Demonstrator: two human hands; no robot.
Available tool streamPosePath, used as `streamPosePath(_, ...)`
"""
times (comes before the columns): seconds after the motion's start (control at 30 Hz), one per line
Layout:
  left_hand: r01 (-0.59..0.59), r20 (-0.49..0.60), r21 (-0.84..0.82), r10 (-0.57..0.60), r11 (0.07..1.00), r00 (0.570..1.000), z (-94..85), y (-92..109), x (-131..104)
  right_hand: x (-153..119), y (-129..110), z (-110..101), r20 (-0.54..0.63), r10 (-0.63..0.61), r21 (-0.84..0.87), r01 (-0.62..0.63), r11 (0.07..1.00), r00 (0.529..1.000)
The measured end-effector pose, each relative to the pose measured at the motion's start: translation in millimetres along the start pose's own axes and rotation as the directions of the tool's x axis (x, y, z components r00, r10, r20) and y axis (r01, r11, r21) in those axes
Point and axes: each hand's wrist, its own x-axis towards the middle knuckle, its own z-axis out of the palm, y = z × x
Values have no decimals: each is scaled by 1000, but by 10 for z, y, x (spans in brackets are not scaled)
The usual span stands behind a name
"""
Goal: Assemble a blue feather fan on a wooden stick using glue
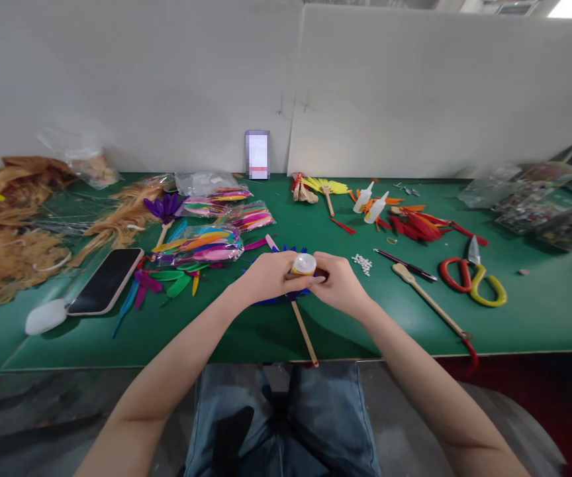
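Both hands meet at the middle of the green table, over a blue feather piece whose wooden stick points toward the front edge. Between them is a small white bottle, seen from its round end. My left hand has its fingers closed around the bottle's left side. My right hand is curled at the bottle's right side, thumb and finger pressed together by it; what these fingertips hold, if anything, is hidden. The bottle's lower part is also hidden.
Left are a black-screened phone, bagged coloured feathers and brown feathers. Right are white beads, a pen, a wooden stick, scissors and two glue bottles. A lit phone stands behind.
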Motion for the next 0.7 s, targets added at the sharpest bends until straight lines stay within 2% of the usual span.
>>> streamPosePath(0.13,-24,-52,3,24,1000,998,-47,35,-48,20,4,-34,53,4,-17,-3,1000,999)
streamPosePath(0.3,17,-79,82,-11,996,997,-89,57,-75,11,-17,-27,89,11,9,-12,1000,996)
streamPosePath(0.47,51,-98,109,-41,993,994,-151,95,-62,12,-68,-27,5,83,18,-83,996,997)
streamPosePath(0.7,53,-59,78,-49,996,997,-197,136,-42,24,-51,11,-87,124,165,-109,980,988)
